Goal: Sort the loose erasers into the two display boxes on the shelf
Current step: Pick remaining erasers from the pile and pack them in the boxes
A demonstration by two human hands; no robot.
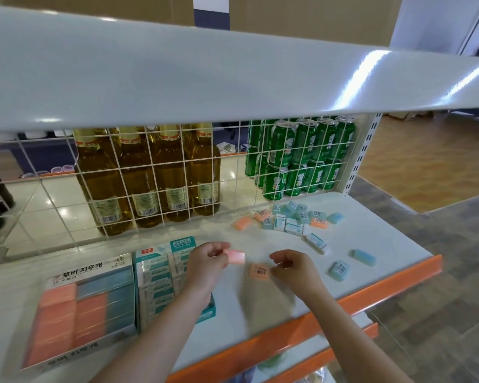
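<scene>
Head: 2 display boxes [89, 305], 2 hands, 1 eraser each.

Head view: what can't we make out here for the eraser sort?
- Teal display box: its right side is hidden by the left hand and forearm.
- Pink eraser in the left hand: motion-blurred, no label readable.
- Right hand: whether it touches the orange eraser is unclear.
- Loose pile: overlapping, count uncertain.

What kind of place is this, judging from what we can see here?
Most likely a small shop or a mock-up of one: a white metal shelf with an orange price strip, amber bottles and stacked green cans behind a wire grid, and two display boxes of erasers.
</scene>
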